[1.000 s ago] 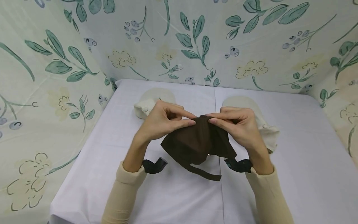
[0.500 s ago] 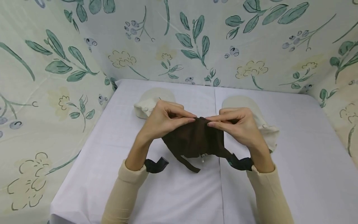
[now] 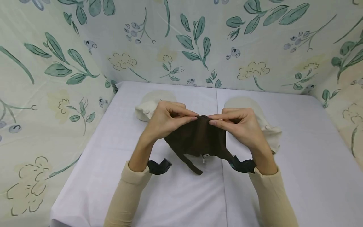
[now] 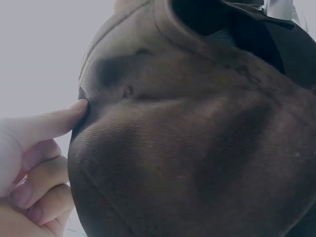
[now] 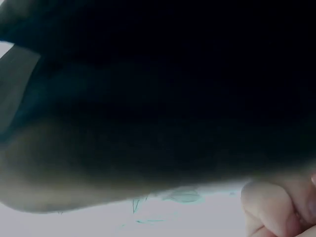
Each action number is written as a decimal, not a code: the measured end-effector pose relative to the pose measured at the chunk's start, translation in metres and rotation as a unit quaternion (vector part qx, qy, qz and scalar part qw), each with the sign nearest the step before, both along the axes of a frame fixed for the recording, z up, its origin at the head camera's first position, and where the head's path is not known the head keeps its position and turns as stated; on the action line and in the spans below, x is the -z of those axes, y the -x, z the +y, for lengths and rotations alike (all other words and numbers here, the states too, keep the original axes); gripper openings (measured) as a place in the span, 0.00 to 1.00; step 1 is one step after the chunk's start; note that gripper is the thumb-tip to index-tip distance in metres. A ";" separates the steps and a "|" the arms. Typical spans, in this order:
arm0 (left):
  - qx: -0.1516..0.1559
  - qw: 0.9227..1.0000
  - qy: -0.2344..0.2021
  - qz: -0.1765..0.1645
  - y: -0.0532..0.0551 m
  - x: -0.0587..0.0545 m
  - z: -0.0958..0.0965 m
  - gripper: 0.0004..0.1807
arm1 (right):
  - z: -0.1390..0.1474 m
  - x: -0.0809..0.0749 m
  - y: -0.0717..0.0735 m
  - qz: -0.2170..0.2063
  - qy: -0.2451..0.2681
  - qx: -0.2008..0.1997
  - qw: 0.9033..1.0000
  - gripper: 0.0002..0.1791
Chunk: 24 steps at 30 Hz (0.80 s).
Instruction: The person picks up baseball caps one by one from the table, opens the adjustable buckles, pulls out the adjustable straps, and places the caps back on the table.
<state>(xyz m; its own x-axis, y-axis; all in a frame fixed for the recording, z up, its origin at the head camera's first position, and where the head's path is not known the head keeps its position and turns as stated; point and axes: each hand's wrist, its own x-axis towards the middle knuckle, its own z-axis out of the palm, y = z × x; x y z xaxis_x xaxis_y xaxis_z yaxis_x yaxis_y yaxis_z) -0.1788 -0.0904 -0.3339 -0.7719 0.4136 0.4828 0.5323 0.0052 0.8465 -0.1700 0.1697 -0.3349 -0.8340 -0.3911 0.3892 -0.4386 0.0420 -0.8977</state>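
Hanging dark brown cap (image 3: 198, 138), finely ribbed, strap (image 3: 193, 166) loose, left fingers (image 3: 187, 111) and right fingers (image 3: 227, 116) pinching crown (image 3: 203, 124)

High head view, forward and down; close-up wrist views; dark-brown fabric cap (image 3: 195, 138) common to head and left wrist.

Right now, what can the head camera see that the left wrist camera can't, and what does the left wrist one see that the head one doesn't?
Only the head view shows the left pale cap and the right pale cap, lying on the table, plus the beige sleeves.

Only the left wrist view shows fine ridges in the cloth and a small round spot, maybe an eyelet.

Both show the brown cap, the left hand gripping it, and a shiny metal piece.
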 end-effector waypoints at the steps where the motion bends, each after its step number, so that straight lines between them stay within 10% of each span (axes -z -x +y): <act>1: -0.004 1.000 0.003 0.002 0.001 -0.001 0.001 0.06 | 0.000 0.000 0.000 0.002 0.003 0.004 1.000 0.09; 13: -0.045 0.996 0.065 0.044 0.031 -0.017 0.010 0.05 | 0.001 -0.005 0.023 0.002 0.026 0.044 0.999 0.09; 24: -0.108 0.982 0.125 0.095 0.084 -0.031 0.025 0.03 | 0.002 -0.009 0.071 0.016 0.019 0.117 0.993 0.10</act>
<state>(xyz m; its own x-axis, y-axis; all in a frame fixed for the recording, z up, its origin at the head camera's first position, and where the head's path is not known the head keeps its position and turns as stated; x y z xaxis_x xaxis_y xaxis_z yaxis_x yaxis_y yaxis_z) -0.2626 -0.0654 -0.3028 -0.7601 0.3740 0.5314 0.6445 0.3296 0.6899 -0.2413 0.1714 -0.3255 -0.8876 -0.1722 0.4272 -0.4484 0.1115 -0.8868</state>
